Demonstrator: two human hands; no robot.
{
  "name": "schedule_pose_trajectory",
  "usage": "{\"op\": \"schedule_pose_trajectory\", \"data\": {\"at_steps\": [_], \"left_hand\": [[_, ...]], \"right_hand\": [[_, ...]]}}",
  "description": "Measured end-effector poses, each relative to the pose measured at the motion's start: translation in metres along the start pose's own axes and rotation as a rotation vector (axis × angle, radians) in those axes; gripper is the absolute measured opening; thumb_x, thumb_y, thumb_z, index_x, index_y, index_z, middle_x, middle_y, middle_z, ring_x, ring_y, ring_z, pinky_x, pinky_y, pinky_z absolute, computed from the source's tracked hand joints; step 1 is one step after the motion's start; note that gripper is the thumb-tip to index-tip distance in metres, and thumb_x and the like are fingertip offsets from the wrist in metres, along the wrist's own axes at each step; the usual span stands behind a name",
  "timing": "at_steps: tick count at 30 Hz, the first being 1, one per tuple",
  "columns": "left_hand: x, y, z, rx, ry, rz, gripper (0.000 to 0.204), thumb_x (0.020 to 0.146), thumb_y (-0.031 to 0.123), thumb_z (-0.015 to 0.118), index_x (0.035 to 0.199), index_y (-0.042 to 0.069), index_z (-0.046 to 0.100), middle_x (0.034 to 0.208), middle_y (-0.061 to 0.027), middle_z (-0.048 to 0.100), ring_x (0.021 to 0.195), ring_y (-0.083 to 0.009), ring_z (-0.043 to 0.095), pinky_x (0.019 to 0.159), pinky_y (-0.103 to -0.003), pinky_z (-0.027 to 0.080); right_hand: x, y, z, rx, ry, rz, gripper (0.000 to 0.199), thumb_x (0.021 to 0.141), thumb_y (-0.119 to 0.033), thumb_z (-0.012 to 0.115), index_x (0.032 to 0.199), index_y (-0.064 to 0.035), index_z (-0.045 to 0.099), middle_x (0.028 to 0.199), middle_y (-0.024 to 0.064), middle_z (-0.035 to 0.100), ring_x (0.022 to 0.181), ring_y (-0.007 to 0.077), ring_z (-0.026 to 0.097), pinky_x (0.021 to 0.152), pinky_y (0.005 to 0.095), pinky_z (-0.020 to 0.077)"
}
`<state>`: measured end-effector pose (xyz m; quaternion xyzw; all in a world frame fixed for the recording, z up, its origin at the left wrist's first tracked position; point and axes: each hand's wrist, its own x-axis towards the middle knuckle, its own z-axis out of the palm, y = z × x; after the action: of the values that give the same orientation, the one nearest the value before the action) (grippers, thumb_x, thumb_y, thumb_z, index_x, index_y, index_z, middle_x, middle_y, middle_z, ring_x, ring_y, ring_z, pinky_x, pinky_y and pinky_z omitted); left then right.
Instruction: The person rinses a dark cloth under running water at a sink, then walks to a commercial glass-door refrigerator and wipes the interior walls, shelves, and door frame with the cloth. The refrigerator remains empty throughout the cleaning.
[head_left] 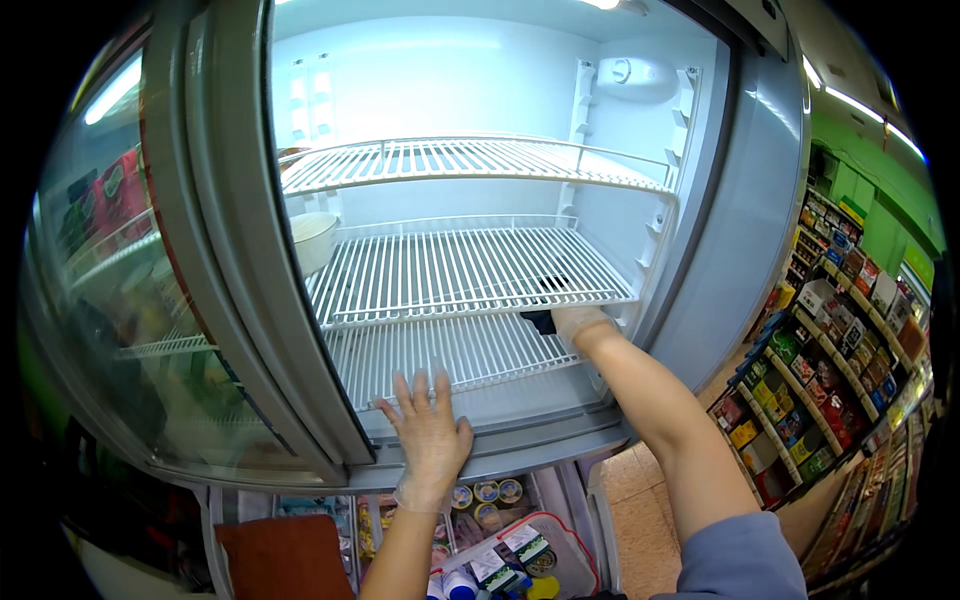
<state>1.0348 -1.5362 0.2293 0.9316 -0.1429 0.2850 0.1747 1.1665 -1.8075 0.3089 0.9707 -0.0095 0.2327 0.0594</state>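
Both my hands wear thin clear gloves and are at a glass-door fridge with white wire shelves. My right hand (580, 326) reaches in under the right front of the middle wire shelf (465, 268), its fingers partly hidden. It is closed on a dark cloth (540, 321), seen partly through the wires. My left hand (430, 435), fingers spread and holding nothing, is near the front of the lower wire shelf (450, 353), over the sill; I cannot tell whether it touches.
A pale round bowl (314, 243) stands at the left of the middle shelf, beside the sliding glass door (150, 300). Below are a brown folded cloth (285, 560), packaged goods and a red-rimmed basket (594, 562). Stocked store racks (820, 370) stand at the right.
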Motion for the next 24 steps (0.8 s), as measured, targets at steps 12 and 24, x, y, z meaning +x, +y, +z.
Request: {"op": "schedule_pose_trajectory", "data": {"at_steps": [12,24], "left_hand": [[-0.001,-0.006,0.004,0.020,-0.050,0.003,0.089,0.074,0.032,0.072,0.146,0.002,0.029,0.144,-0.0236,0.026,0.140,-0.0502,0.012,0.106,-0.076,0.009],[0.001,0.001,0.007,0.141,-0.094,-0.040,0.094,0.074,0.035,0.073,0.145,-0.007,0.027,0.152,-0.0290,0.019,0.141,-0.0508,0.014,0.106,-0.074,0.016]], "right_hand": [[-0.002,-0.176,-0.023,0.579,-0.368,-0.378,0.044,0.086,0.002,0.047,0.128,-0.0048,0.061,0.130,0.0213,0.059,0.120,0.0349,0.058,0.104,0.0407,0.0442],[0.006,-0.246,-0.059,0.943,-0.917,-0.847,0.036,0.078,-0.003,0.063,0.112,-0.0062,0.072,0.107,0.0100,0.072,0.098,0.0216,0.065,0.092,0.0303,0.0483]]}}
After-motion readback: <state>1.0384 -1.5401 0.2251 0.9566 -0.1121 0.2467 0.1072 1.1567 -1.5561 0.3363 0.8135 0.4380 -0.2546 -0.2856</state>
